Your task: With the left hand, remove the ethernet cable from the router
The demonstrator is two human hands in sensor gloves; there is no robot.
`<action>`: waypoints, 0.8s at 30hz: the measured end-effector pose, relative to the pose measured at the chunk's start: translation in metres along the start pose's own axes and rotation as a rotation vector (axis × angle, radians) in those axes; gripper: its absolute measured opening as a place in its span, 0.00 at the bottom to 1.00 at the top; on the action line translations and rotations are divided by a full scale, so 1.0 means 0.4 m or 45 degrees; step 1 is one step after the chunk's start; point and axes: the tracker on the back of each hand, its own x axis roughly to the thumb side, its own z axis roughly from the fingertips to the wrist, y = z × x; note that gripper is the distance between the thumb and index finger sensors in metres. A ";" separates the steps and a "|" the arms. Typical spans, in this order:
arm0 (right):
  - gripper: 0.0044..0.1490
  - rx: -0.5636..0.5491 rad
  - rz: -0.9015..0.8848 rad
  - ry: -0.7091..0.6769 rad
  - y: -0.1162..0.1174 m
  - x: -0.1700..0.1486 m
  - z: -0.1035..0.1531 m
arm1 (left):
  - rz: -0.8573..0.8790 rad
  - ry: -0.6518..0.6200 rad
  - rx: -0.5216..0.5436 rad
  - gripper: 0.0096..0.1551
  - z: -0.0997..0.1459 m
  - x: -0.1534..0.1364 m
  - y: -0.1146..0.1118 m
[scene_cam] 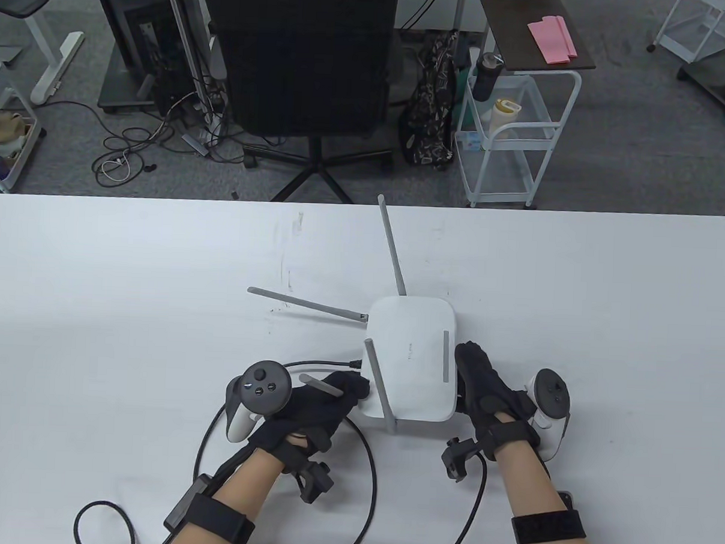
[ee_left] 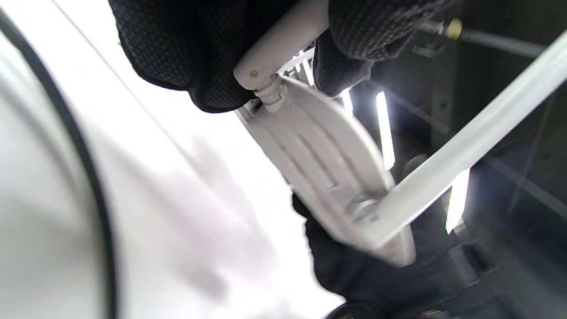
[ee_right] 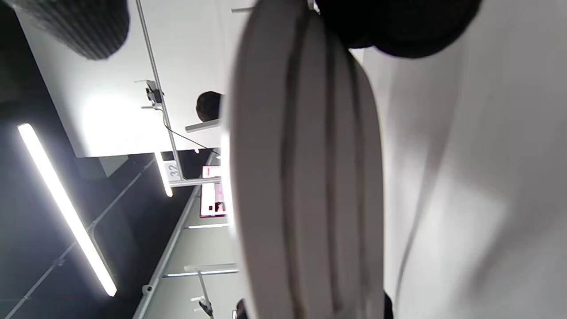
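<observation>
On counter, my right hand (scene_cam: 483, 388) bracing router (scene_cam: 410, 358) at 3 o'clock side; left hand (scene_cam: 327, 402) gripping 9 o'clock edge near ethernet cable (scene_cam: 316, 364), plug grip unclear.

The white table (scene_cam: 127, 286) carries a white router (scene_cam: 410, 358) near its middle. A black cable (scene_cam: 363, 464) lies in a loop on the table, left of the router.
</observation>
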 end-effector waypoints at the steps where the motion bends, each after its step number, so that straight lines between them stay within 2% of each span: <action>1: 0.69 -0.004 -0.027 -0.014 -0.002 0.000 -0.001 | 0.052 -0.016 0.019 0.20 0.001 0.002 0.001; 3: 0.69 0.004 -0.098 -0.044 -0.001 0.001 -0.005 | 0.067 -0.033 0.066 0.20 0.005 0.012 0.002; 5: 0.67 0.093 -0.211 -0.027 0.015 0.000 -0.009 | 0.004 -0.075 0.043 0.20 0.004 0.020 0.002; 7: 0.65 0.154 -0.196 -0.044 0.031 0.004 -0.008 | 0.017 -0.111 0.015 0.20 0.004 0.026 -0.002; 10: 0.63 0.094 -0.114 -0.076 0.030 0.015 -0.004 | -0.134 -0.174 0.013 0.20 0.007 0.041 0.002; 12: 0.64 0.147 -0.175 -0.059 0.032 0.014 -0.004 | -0.238 -0.191 -0.011 0.20 0.010 0.051 0.004; 15: 0.63 0.129 -0.286 -0.038 0.033 0.005 -0.005 | -0.300 -0.246 -0.010 0.20 0.013 0.064 0.001; 18: 0.61 0.119 -0.303 -0.034 0.034 0.003 -0.005 | -0.410 -0.309 -0.021 0.20 0.017 0.081 -0.006; 20: 0.56 0.126 -0.307 -0.033 0.034 0.008 -0.005 | -0.490 -0.343 -0.030 0.20 0.019 0.092 -0.005; 24: 0.48 0.106 -0.279 -0.039 0.037 0.011 -0.005 | -0.467 -0.335 -0.033 0.20 0.019 0.094 -0.002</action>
